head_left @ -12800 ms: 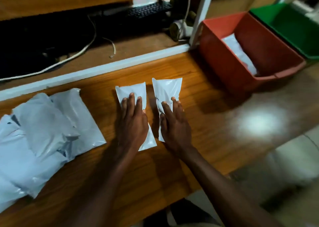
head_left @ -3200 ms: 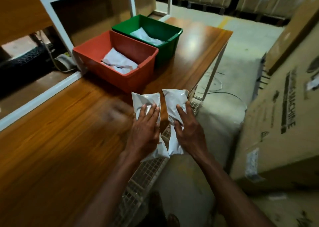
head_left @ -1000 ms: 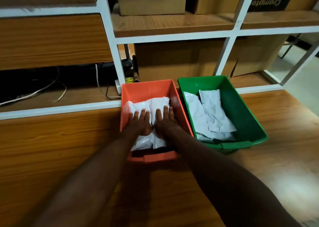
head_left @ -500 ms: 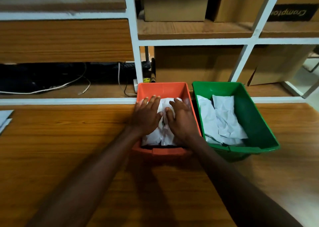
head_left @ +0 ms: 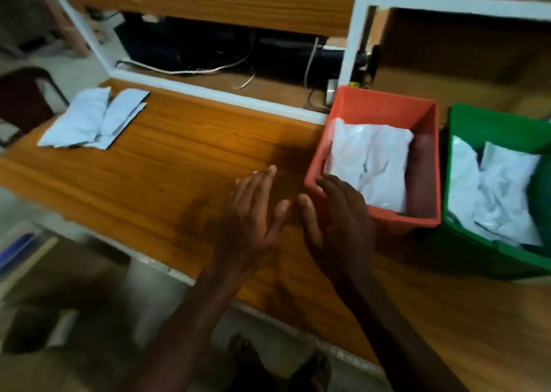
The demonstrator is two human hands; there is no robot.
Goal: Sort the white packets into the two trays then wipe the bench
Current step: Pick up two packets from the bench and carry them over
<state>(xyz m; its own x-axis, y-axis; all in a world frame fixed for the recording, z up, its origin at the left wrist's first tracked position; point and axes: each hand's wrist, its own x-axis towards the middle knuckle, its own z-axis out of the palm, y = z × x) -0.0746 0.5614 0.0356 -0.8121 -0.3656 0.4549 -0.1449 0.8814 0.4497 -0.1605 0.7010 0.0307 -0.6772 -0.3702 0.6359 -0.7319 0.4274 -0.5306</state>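
White packets (head_left: 369, 165) fill the orange tray (head_left: 384, 105) and green tray (head_left: 492, 123); more packets (head_left: 92, 120) lie on the bench (head_left: 179, 159).

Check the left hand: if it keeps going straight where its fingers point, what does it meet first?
Probably nothing nearby. The left hand is open above the bench, fingers aimed up-frame toward the white shelf rail. That strip looks bare; the orange tray sits to its right, the loose packets far left. Its height above the bench is unclear.

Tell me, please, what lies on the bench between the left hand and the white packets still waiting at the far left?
Only bare wooden bench separates the left hand from the loose packets, seen in the head view.
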